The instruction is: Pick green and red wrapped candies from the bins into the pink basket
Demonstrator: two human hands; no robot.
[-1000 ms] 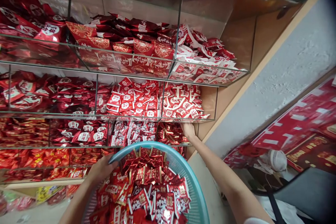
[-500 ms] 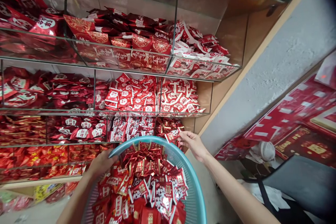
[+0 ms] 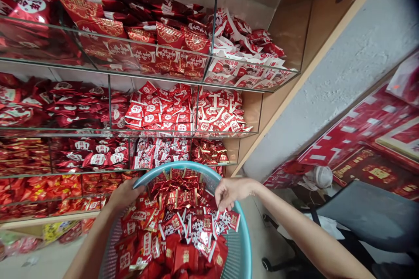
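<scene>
My left hand [image 3: 126, 194] grips the left rim of a blue plastic basket [image 3: 245, 235]. Wrapped candies in red, gold and white packets [image 3: 185, 257] fill much of the basket. Over its right side is my right hand [image 3: 227, 194], fingers bent down and pinched at a red-and-white candy packet [image 3: 229, 220] on top of the pile. The fingertips partly cover that packet's upper edge.
Ahead stands a shelf of glass-fronted bins [image 3: 153, 133] holding red candy packets. A rough grey wall [image 3: 327, 83] rises on the right. Below it are a dark chair [image 3: 373, 213] and red printed boxes [image 3: 376, 170]. Colourful bags [image 3: 55, 232] lie under the shelf at left.
My right hand has moved down from near the shelf bins into the basket, bringing a small candy packet onto the pile. My left hand stays on the rim. The view has shifted slightly.
</scene>
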